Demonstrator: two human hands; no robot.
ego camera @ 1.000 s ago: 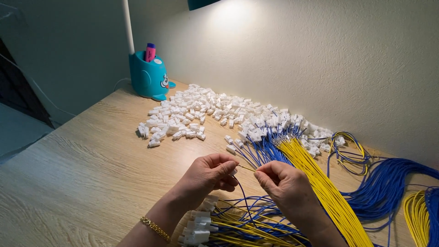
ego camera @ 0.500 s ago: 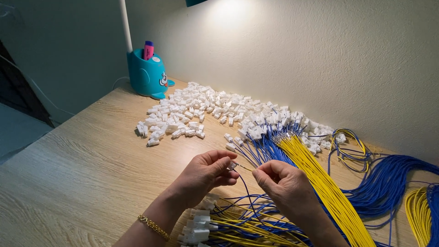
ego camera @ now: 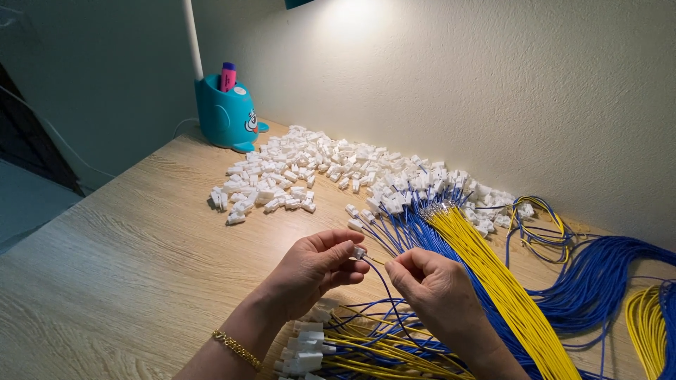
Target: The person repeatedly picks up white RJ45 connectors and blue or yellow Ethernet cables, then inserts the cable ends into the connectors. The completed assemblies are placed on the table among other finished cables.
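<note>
One wooden counter (ego camera: 127, 267) carries everything, running up to a pale textured wall (ego camera: 493, 105). Across its far side sprawls one wide heap of small white plastic connector housings (ego camera: 317, 169), far too many to count. To the right lie the wires: one long straight bundle of yellow wires (ego camera: 503, 281) running toward the near edge, one bundle of blue wires (ego camera: 401, 229) fanned just to its left with bare metal tips near the heap, one large looped mass of blue wire (ego camera: 598, 281) farther right, one small yellow-and-blue coil (ego camera: 542, 225) close to the wall, and one yellow loop (ego camera: 644, 324) at the right edge. One teal pen holder (ego camera: 229, 116) shaped like a cartoon animal stands at the far left corner holding one pink-and-purple marker (ego camera: 227, 76), beside one white lamp pole (ego camera: 193, 39). Two hands work near the bottom centre. The left hand (ego camera: 310, 271), with one gold bracelet (ego camera: 236, 348) on its wrist, has its fingers pinching one white connector housing (ego camera: 358, 252) between thumb and forefinger. The right hand (ego camera: 433, 285) sits just beside it, fingers pressed together on one thin blue wire (ego camera: 380, 278) that leads toward that housing. Below the hands lies one pile of finished assemblies (ego camera: 331, 348), white housings with yellow and blue wires attached; their number cannot be told.
</note>
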